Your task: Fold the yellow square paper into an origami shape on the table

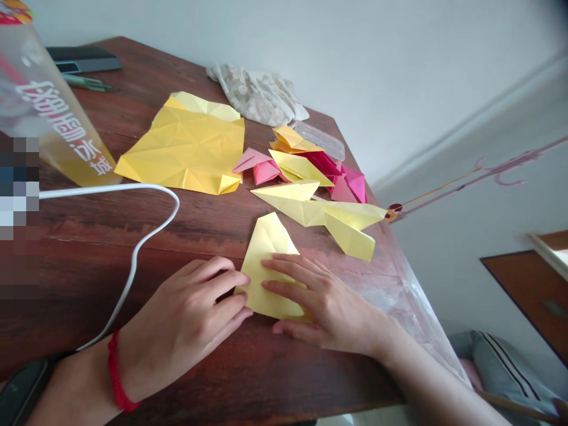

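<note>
Left hand (195,310), loosely open, is touching the left edge of the folded paper (266,239) while right hand (331,302), spread, is pressing its right, uneven pressure possibly skewing creases.

The folded paper (266,290) is pale yellow, creased, wide at its near edge and narrower toward twelve o'clock, where its tip is blunt. It lies flat on the table (195,367).

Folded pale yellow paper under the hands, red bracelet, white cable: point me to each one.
Folded pale yellow paper (267,239): head view, its upper part, beyond the fingers.
Red bracelet (112,358): head view, left side of its band.
White cable (134,260): head view, its stretch below the bend.
</note>
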Available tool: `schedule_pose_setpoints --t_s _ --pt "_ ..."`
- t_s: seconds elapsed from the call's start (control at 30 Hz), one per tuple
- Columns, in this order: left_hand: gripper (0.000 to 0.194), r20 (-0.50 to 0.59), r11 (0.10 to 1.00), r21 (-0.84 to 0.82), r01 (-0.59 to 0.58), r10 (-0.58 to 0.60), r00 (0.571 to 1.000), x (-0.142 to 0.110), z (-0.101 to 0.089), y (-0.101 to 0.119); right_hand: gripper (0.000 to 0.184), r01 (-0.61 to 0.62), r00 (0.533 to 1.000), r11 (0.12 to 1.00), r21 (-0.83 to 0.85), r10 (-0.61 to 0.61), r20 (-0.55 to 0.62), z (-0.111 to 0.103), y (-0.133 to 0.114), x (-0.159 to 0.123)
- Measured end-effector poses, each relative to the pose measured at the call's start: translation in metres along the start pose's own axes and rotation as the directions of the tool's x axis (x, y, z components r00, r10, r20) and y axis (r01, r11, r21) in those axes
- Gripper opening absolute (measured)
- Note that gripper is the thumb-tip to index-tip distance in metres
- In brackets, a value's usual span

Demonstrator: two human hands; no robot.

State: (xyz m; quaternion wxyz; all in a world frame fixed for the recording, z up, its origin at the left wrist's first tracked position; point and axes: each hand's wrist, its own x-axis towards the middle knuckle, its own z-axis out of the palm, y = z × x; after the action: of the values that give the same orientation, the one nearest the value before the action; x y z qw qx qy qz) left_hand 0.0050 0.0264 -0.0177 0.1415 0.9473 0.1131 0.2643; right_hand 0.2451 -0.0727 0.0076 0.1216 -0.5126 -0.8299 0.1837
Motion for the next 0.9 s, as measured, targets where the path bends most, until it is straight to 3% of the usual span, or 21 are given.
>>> schedule_pose_setpoints --t_s 0.2,0.37,0.57,0.9 --pt "0.024 0.031 0.998 0.015 -0.054 0.053 0.998 0.002 0.000 0.000 0.050 -0.040 0.999 0.999 0.035 0.041 -0.014 -0.002 -0.001 0.001" --pt "0.020 0.019 0.999 0.015 -0.038 0.038 0.999 0.003 -0.002 0.000 0.067 -0.070 0.997 0.997 -0.044 0.069 -0.031 -0.003 -0.009 -0.001" --pt "0.019 -0.015 0.999 -0.047 0.026 -0.027 1.000 0.003 0.001 0.002 0.031 -0.062 0.996 0.996 -0.067 0.057 -0.065 -0.003 -0.014 -0.005" --pt "0.023 -0.047 0.984 -0.117 0.134 -0.140 0.989 0.002 0.006 0.000 0.038 -0.105 0.994 0.993 0.055 0.105 -0.008 -0.025 -0.008 -0.011"
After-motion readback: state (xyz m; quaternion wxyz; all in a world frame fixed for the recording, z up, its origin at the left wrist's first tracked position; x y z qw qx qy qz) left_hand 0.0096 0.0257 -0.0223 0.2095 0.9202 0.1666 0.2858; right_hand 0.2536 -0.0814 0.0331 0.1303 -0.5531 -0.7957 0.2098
